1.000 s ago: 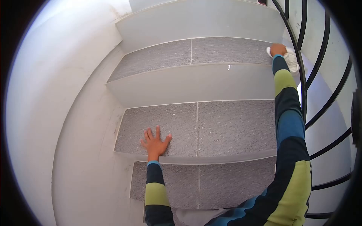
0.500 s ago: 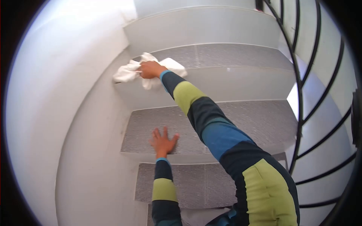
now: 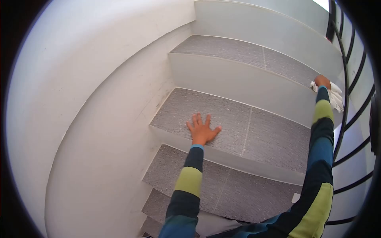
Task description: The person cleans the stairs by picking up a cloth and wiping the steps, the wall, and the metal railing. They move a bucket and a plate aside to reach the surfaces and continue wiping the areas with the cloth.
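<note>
My left hand (image 3: 203,130) lies flat with its fingers spread on a grey stone stair tread (image 3: 278,135). Farther up and to the right, my right hand (image 3: 323,81) is closed around a white cloth (image 3: 335,97). That hand is at the right end of the higher tread (image 3: 222,46), close to the black railing. Part of the cloth hangs down past the tread's front edge, and my fingers hide the rest.
A black metal railing (image 3: 345,79) curves up the right side. The white wall (image 3: 107,131) bounds the stairs on the left. Lower treads (image 3: 242,194) descend below my arms, and a small white piece (image 3: 295,198) lies near the right sleeve.
My right hand has carried the cloth from the left end of the higher tread to its right end. My left hand stays spread on the tread below while the view has shifted.
</note>
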A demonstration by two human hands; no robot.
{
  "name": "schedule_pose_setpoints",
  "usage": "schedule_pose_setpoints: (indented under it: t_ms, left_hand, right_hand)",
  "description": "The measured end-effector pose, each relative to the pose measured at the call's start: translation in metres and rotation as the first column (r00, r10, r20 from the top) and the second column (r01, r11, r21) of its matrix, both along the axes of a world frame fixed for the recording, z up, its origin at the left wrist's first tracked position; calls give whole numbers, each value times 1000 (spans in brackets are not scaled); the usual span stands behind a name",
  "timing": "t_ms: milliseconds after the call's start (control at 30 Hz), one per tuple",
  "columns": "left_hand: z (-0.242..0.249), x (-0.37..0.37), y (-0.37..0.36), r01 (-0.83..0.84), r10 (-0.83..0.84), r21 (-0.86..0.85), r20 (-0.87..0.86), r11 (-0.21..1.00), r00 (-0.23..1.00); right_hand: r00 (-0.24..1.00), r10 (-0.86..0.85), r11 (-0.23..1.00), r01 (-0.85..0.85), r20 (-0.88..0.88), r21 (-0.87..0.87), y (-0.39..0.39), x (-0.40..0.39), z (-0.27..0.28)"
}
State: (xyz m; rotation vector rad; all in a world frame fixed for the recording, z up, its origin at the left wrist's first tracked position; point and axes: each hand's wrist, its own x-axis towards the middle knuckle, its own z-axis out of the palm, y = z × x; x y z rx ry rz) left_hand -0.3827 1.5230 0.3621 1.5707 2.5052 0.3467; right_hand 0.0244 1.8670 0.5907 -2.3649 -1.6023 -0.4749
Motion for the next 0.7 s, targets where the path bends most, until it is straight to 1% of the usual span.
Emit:
schedule_pose_setpoints:
  t_ms: [33,67,100,133,167,200,233,267,300,333,367,400,433,467,500,567,633,667,700]
  left_hand:
    - [1,-1,1,-16,16,0,-9,1000,1000]
    - [3,0,0,-6,6,4,-6,1000,1000]
    - [2,0,-2,4,-4,-1,5,1000,1000]
    - [3,0,-3,-4,4,-9,4,1000,1000]
    - [3,0,-3,-2,2,8,3,1000,1000]
    - [4,1,-3,3,-3,27,6,1000,1000]
    - [4,1,-4,3,-3,25,11,1000,1000]
    - [6,1,-4,-3,3,37,9,999,1000]
    - [3,1,-3,-7,7,48,3,999,1000]
    - [2,1,-5,3,-3,47,-1,999,1000]
    - [1,1,-5,6,-6,59,3,998,1000]
    - [1,0,-3,7,-7,73,9,997,1000]
    - [-1,1,-3,12,-13,72,11,997,1000]
    - [-2,0,-3,13,-13,86,6,996,1000]
    - [-4,-1,-4,8,-8,100,0,995,1000]
    - [-4,-1,-4,4,-4,96,0,995,1000]
    - [-2,0,-3,-3,3,91,-3,996,1000]
    - [-1,0,-3,2,-2,91,6,996,1000]
    - [-1,0,-5,5,-7,86,18,996,1000]
  right_hand:
    - [997,71,997,-70,24,-27,34,-23,-6]
    - [992,124,992,-124,37,-5,45,-62,-6]
    - [961,275,959,-275,13,63,77,-103,-15]
    - [897,440,893,-442,39,86,85,-160,-19]
    - [838,543,821,-544,61,170,64,-228,-19]
    - [764,645,752,-641,33,151,47,-298,-19]
    - [643,756,605,-758,123,243,20,-357,-24]
    - [547,827,529,-836,129,150,-18,-408,-17]
    - [330,940,325,-944,89,59,-73,-432,-3]
    - [-32,974,-83,-972,222,222,-81,-453,-17]
    - [-230,968,-218,-968,-101,123,-108,-449,-3]
    - [-367,827,-373,-925,-426,73,-130,-438,15]
    - [-362,829,-368,-927,-427,71,-122,-431,18]
    - [-410,887,-370,-906,-214,204,-108,-420,24]
    - [-417,909,-397,-857,10,329,-87,-409,31]
    - [-124,976,-184,-911,180,368,-22,-382,52]
    - [83,993,103,-961,-90,258,-6,-352,76]
    - [70,993,93,-962,-97,257,9,-356,60]
    - [251,968,250,-939,-29,237,29,-370,28]
